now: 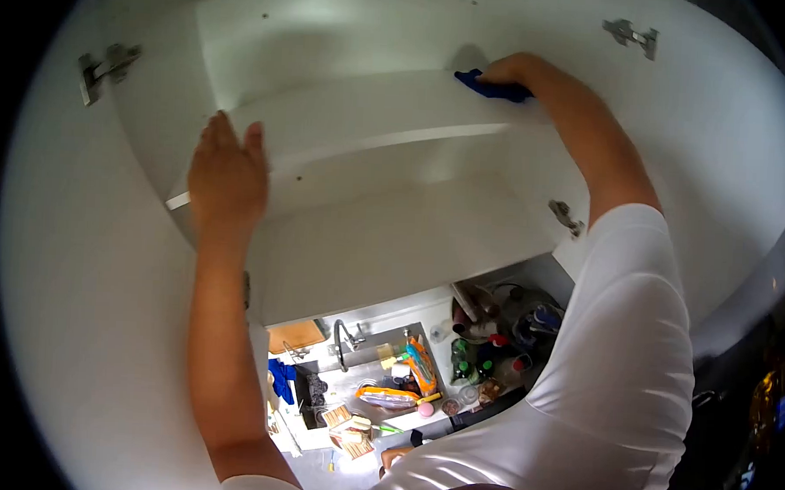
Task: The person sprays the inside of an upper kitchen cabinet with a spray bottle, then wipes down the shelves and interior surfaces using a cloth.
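Observation:
A white cabinet with a middle shelf (354, 121) fills the upper view, its doors swung out on both sides. At the right end of that shelf, my right hand (508, 69) presses a dark blue cloth (496, 89) against the surface, fingers partly hidden by the cloth. My left hand (229, 172) is raised at the left end of the shelf, back toward the camera, thumb apart from the fingers, holding nothing. Whether it touches the shelf edge cannot be made out.
Metal hinges (631, 36) jut from the cabinet sides. Below are a sink (343, 382) with a faucet (343, 344), orange packets (388, 397), green bottles (462, 362) and a wooden board (296, 335). Part of another hand (392, 456) shows at the bottom.

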Demonstrator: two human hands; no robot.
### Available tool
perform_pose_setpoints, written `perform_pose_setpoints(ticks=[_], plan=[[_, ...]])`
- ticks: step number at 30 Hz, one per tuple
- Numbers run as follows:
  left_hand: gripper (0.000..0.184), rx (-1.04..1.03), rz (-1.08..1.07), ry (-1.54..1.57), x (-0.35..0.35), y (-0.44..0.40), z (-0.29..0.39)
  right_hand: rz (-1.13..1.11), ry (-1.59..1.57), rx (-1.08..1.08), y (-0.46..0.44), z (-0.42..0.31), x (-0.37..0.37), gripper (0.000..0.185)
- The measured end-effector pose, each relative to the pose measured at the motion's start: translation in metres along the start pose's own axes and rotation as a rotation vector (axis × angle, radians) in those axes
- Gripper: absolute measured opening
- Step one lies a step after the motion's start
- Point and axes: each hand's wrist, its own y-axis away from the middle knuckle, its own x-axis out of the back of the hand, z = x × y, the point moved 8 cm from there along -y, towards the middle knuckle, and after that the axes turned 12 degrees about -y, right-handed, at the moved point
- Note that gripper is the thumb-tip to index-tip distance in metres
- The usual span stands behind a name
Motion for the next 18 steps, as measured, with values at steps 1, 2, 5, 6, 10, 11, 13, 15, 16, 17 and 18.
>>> perform_pose_setpoints(ticks=[1, 2, 5, 6, 10, 11, 13, 15, 16, 17, 18], plan=[[0.065, 0.019, 0.010, -0.014, -0.002, 0.000, -0.004, 0.006, 0.008, 0.023, -0.001, -0.028, 0.000, 0.070], [0.063, -0.053, 0.114, 0.048, 0.004, 0.002, -0.002, 0.024, 0.053, 0.095, 0.002, -0.065, -0.004, 0.069], [0.056, -0.109, 0.314, 0.177, 0.027, 0.028, -0.009, 0.079, 0.098, 0.218, -0.002, -0.182, -0.024, 0.069], [0.051, -0.111, 0.407, 0.260, 0.037, 0.043, -0.013, -0.032, 0.175, 0.295, -0.013, -0.228, -0.034, 0.071], [0.048, -0.044, 0.409, 0.342, 0.045, 0.090, -0.031, -0.193, -0.033, 0.485, 0.042, -0.375, -0.084, 0.070], [0.048, -0.034, 0.406, 0.349, 0.043, 0.097, -0.035, -0.192, -0.013, 0.509, 0.039, -0.410, -0.093, 0.071], [0.048, -0.022, 0.411, 0.335, 0.045, 0.106, -0.040, -0.197, -0.102, 0.587, 0.072, -0.457, -0.106, 0.075], [0.048, -0.015, 0.355, 0.353, 0.045, 0.112, -0.039, -0.315, -0.045, 0.653, 0.080, -0.492, -0.118, 0.079], [0.048, -0.020, 0.346, 0.344, 0.046, 0.115, -0.039, -0.379, -0.009, 0.665, 0.086, -0.488, -0.127, 0.081], [0.047, -0.005, 0.319, 0.353, 0.044, 0.117, -0.041, -0.443, 0.025, 0.677, 0.103, -0.479, -0.135, 0.082], [0.047, 0.017, 0.304, 0.363, 0.043, 0.117, -0.041, -0.397, -0.068, 0.737, 0.117, -0.470, -0.133, 0.080]])
